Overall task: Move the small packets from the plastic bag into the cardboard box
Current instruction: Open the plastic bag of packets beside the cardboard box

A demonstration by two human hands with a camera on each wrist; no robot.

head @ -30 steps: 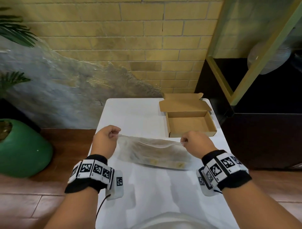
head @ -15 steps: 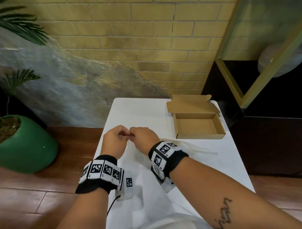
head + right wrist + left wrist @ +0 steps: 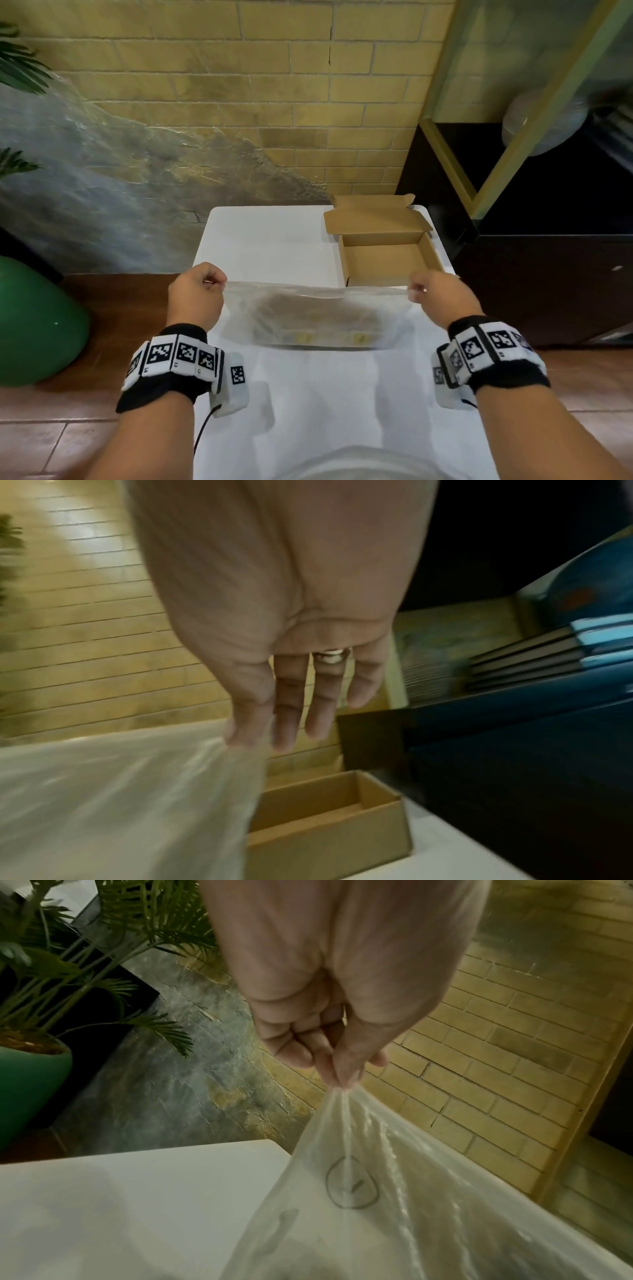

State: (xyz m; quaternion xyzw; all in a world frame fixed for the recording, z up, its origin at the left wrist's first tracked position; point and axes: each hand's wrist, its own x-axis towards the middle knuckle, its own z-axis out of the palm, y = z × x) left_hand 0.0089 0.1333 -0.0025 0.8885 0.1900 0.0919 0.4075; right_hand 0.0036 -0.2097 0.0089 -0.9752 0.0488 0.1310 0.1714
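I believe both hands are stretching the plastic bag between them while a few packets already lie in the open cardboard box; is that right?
Not quite: the cardboard box is open but empty, as the head view shows. The packets are inside the plastic bag. The rest holds: the left hand and right hand each pinch an end of the bag, stretching it between them.

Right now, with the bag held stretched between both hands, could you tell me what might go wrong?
The thin translucent plastic bag is held only by fingertip pinches of the left hand and right hand; a corner could slip and the small packets spill onto the white table. The open brown cardboard box sits close behind, so a swing may knock it.
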